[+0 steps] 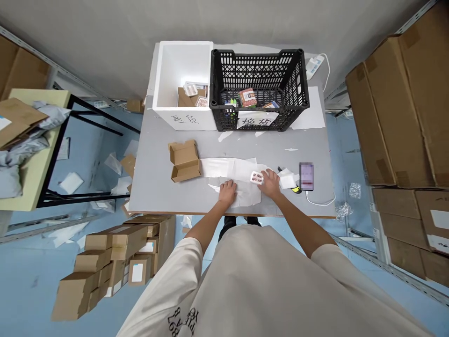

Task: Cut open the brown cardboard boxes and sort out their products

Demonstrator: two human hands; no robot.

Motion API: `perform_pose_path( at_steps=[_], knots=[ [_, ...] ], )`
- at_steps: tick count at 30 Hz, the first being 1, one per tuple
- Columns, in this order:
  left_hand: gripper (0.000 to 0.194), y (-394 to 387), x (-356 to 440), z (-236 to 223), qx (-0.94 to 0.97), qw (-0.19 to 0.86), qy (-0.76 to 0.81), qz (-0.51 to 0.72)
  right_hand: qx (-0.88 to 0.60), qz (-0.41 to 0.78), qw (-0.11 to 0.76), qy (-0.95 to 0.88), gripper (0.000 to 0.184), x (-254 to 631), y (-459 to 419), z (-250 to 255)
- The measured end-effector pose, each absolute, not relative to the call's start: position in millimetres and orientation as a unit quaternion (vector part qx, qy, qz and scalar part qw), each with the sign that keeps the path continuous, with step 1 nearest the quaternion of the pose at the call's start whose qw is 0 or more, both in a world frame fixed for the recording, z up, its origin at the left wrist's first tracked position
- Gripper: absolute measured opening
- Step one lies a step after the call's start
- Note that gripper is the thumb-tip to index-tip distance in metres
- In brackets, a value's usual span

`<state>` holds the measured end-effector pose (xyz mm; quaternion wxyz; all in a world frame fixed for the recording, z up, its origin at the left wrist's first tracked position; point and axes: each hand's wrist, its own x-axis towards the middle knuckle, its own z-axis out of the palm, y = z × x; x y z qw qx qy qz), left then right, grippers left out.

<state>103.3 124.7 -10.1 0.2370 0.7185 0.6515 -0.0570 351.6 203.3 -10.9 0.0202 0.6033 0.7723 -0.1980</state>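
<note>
My right hand (270, 184) grips the right edge of a small white-rimmed case (257, 177) with rows of reddish pieces showing in it. The case is over white wrapping paper (242, 168) spread on the grey table (157, 196). My left hand (228, 192) lies on the paper's lower part, fingers stretched out and holding nothing. Left of the paper sits a small brown cardboard box (184, 161) with its lid up. Just right of my right hand are crumpled white paper (287, 179) and a yellow-and-black object (296, 190), partly covered.
At the back stand a white foam box (184, 117) with small cases and cardboard inside, and a black plastic crate (259, 110) holding small packages. A phone (306, 176) with a cable lies at right, a power strip (315, 66) behind. Cartons (119, 243) are stacked at lower left.
</note>
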Motion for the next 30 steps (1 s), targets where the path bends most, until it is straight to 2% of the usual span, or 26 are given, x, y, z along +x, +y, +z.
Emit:
perform_pose_path(
  at_steps=[11,19,27,30],
  knots=[
    [0.035,128,79,-5,0.689,0.236,0.683,-0.059,0.645,-0.163,0.043,0.746,0.067,384,240,-29],
    [0.04,137,97,12,0.686,0.252,0.683,-0.013,0.641,-0.165,0.038,0.749,0.066,383,239,-30],
    [0.038,160,128,28,0.695,0.266,0.663,0.084,0.636,-0.228,-0.021,0.737,0.071,380,233,-2],
    [0.046,172,141,40,0.719,0.268,0.634,0.093,0.612,-0.265,-0.041,0.744,0.075,376,230,15]
  ],
)
